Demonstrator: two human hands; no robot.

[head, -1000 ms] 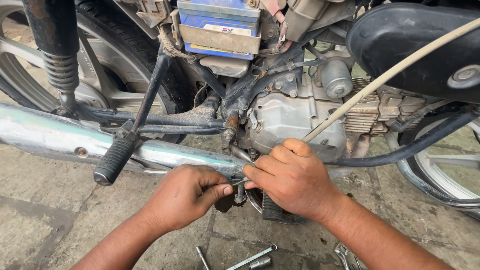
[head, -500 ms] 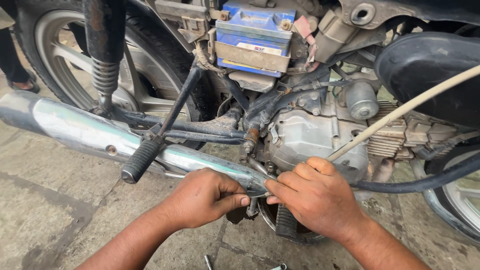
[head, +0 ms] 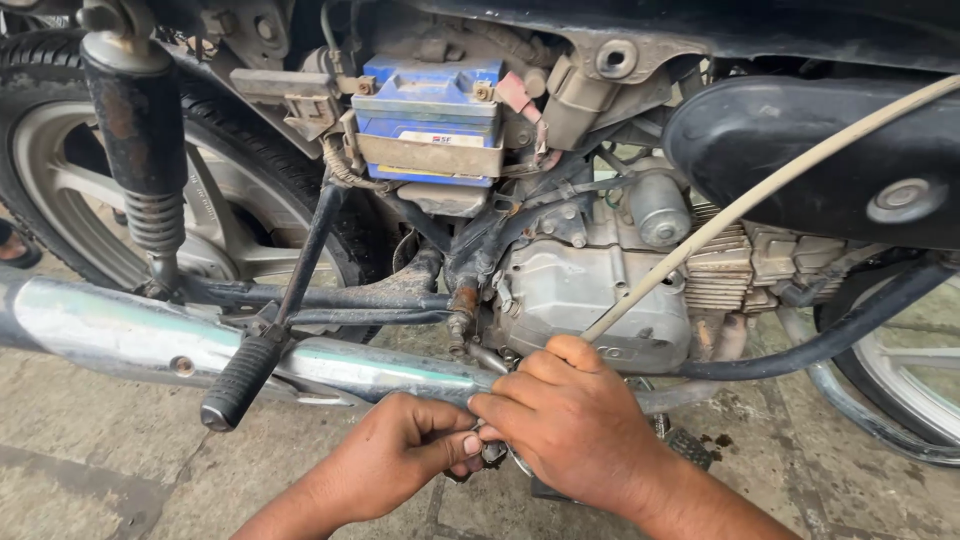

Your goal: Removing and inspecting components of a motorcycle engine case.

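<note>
While both hands meet under the engine [head: 590, 290], left hand [head: 400, 465] and right hand [head: 570, 430] pinch a small metal part [head: 492, 452] just below the exhaust pipe [head: 200, 345], fingers closed on it. Blue battery [head: 430, 100] sits in its metal tray [head: 430, 158] above. Versus a second ago: view has moved closer and lower, floor tools gone from frame, hands still together at the same spot.

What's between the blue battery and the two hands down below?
In the head view, the grey engine casing sits between the blue battery and the left hand and right hand.
</note>
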